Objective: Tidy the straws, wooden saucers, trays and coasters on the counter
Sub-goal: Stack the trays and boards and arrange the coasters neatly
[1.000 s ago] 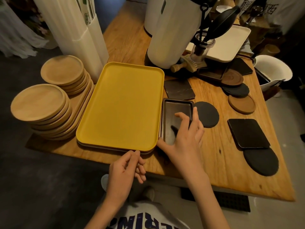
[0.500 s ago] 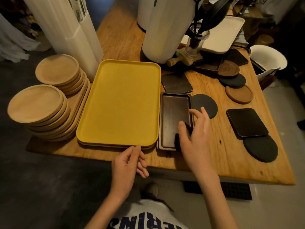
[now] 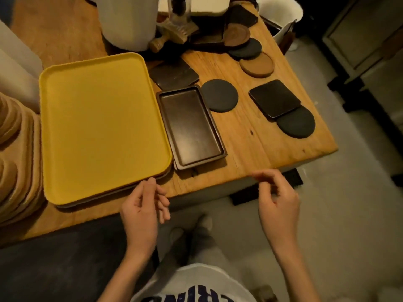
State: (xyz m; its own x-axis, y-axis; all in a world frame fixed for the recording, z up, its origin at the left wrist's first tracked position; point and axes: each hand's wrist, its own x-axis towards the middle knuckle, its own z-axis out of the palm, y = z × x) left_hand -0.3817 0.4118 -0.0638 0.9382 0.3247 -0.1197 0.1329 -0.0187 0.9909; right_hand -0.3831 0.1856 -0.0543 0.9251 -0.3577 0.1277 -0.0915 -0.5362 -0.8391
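Note:
A large yellow tray [image 3: 100, 125] lies on the wooden counter [image 3: 250, 140], on top of another tray. Right beside it sits a small dark rectangular tray [image 3: 190, 125]. Stacked wooden saucers [image 3: 15, 153] show at the left edge. Dark round coasters [image 3: 219, 95], a dark square coaster [image 3: 273, 97] and a brown round coaster [image 3: 257, 65] are spread over the right part. My left hand [image 3: 141, 212] hovers at the yellow tray's near corner, fingers loosely curled, holding nothing. My right hand [image 3: 277, 203] hangs off the counter's near edge, fingers loosely bent, holding nothing.
A tall white container [image 3: 130, 20] and a wooden-handled brush [image 3: 172, 33] stand at the back. A white bowl [image 3: 281, 12] is at the far right corner. White packs [image 3: 15, 66] stand at the left. The counter's right edge drops to a grey floor [image 3: 349, 192].
My right hand has let go of the small dark tray and pulled back off the counter. The view has swung right and down. My left hand stays near the yellow tray's corner.

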